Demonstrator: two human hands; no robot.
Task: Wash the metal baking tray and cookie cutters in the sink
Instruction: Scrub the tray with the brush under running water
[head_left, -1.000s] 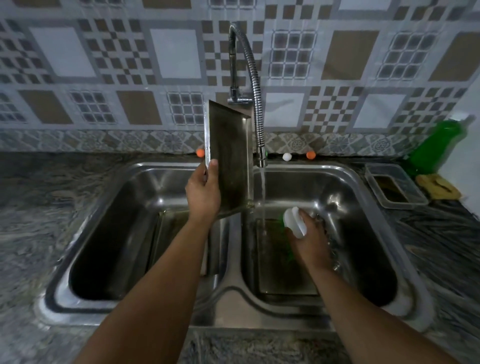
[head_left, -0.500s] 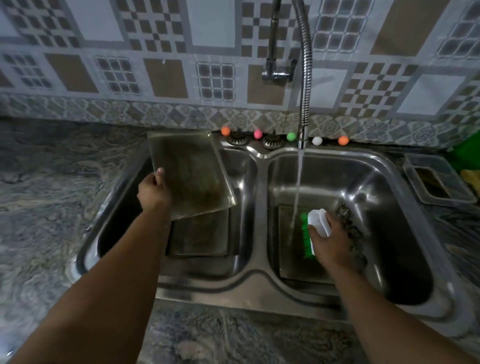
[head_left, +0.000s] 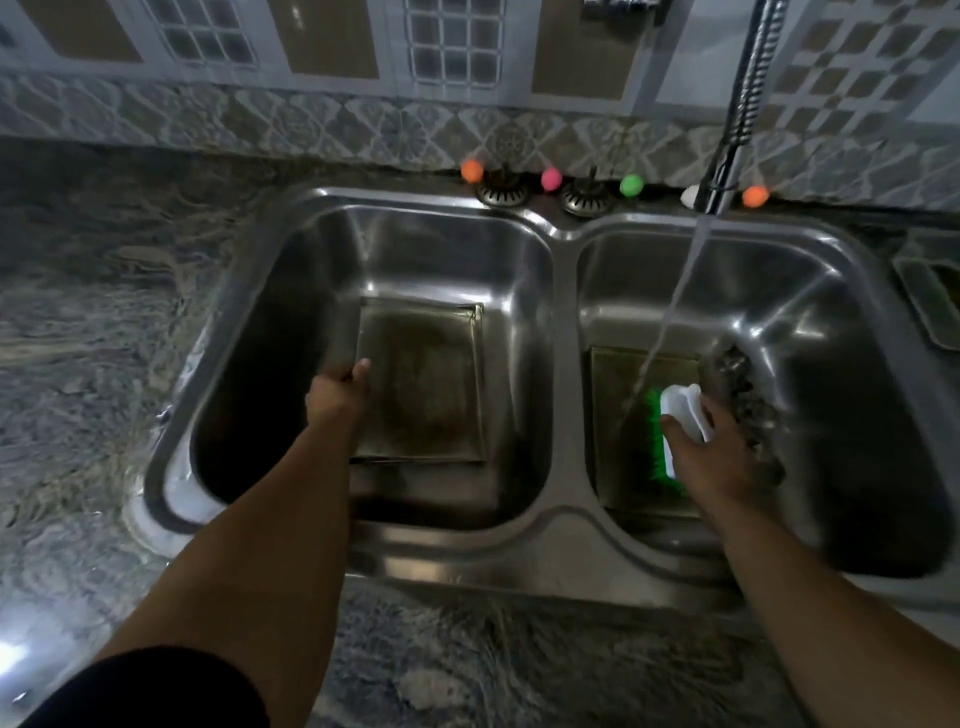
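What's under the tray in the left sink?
The tray that the left hand holds lies on another flat tray, whose front edge peeks out below. The rest of it is covered, and so is the sink floor.

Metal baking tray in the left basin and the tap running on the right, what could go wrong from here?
1. The left hand grips the dark metal baking tray by one edge only; wet, it may slip and bang the tray beneath.
2. The water stream lands beside the green-bristled white scrub brush held in the right hand, so it could splash out onto the counter.
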